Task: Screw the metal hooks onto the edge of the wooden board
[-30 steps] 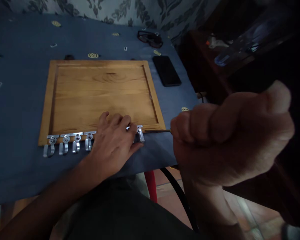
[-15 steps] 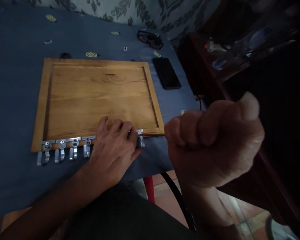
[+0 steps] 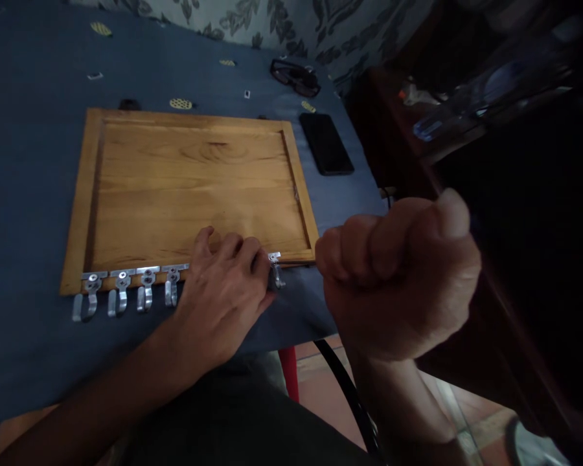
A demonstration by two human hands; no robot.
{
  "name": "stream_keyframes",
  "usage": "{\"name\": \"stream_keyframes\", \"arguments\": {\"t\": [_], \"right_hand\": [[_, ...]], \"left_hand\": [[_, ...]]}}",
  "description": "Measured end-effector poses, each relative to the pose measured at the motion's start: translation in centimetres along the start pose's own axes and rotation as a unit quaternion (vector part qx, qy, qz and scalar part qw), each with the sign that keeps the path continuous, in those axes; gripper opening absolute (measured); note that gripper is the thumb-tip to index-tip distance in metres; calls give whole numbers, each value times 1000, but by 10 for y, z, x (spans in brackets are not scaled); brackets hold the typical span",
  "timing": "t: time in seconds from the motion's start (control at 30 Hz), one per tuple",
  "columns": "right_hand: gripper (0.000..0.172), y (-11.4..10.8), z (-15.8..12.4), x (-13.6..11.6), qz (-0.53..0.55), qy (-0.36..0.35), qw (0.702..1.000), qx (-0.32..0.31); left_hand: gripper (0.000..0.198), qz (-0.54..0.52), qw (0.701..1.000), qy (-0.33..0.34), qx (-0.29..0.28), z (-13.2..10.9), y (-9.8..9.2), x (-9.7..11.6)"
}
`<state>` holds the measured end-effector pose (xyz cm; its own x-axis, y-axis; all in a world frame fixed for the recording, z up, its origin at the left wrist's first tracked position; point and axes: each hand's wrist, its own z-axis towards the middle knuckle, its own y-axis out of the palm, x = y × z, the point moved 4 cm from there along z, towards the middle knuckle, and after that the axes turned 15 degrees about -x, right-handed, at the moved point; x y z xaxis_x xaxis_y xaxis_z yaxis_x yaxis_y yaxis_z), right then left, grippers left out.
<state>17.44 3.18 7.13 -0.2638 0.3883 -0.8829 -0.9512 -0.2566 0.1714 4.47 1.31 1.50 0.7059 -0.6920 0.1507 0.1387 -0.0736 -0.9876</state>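
A framed wooden board (image 3: 189, 188) lies on the blue cloth, with several metal hooks (image 3: 121, 285) along its near edge. My left hand (image 3: 228, 285) rests on this edge, fingers bent around the rightmost hook (image 3: 274, 259), which it partly hides. To the right, my right hand (image 3: 398, 272) is raised nearer the camera, closed in a fist with the thumb on top. A thin dark shaft, seemingly a screwdriver's (image 3: 298, 263), runs from below the fist toward the rightmost hook. Its handle is hidden by my fingers.
A black phone (image 3: 326, 144) lies right of the board, and sunglasses (image 3: 295, 77) sit farther back. A dark piece of furniture with a clear plastic bottle (image 3: 432, 126) stands at the right. The table cloth edge (image 3: 291, 340) drops off in front.
My right fist has shifted slightly left and turned a little. My left hand stays at the rightmost hook. The view has shifted slightly.
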Motion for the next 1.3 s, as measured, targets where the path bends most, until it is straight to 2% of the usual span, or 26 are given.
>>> {"name": "stream_keyframes", "arguments": {"t": [0.1,0.2,0.3,0.4,0.47,0.57,0.8,0.93,1.07,1.17,1.23,1.3], "right_hand": [[59,0,0,0,1,35,999,10],[42,-1,-3,1,35,25,999,-11],[26,-6,-8,4,27,21,997,67],[22,-7,-12,6,-2,29,986,166],[22,-3,-13,5,-12,18,982,188],[24,3,-12,4,-16,-7,982,191],[30,9,-9,8,-27,-22,989,143],[28,5,-5,8,-22,2,995,100],[38,2,-1,7,-34,62,997,13],[39,-1,-2,9,-26,90,996,-5],[38,-3,-4,12,-10,76,997,-9],[38,-4,-4,13,4,30,998,-49]], "left_hand": [[35,-5,1000,2,-10,0,0,-2],[35,-5,1000,5,-14,1,0,-2],[34,-7,1000,3,-14,1,1,-2],[34,-12,1000,9,-18,0,3,-2],[33,-14,1000,9,-21,0,4,-2],[27,-20,999,0,-26,-1,5,-3],[8,-24,999,-5,-41,-2,5,-2],[4,-23,999,-4,-31,-2,4,-2],[7,-30,998,-12,-53,1,2,-2],[9,-37,997,-13,-73,2,2,-4],[13,-40,996,-10,-81,2,2,-4],[18,-38,996,-8,-81,2,3,-5]]}}
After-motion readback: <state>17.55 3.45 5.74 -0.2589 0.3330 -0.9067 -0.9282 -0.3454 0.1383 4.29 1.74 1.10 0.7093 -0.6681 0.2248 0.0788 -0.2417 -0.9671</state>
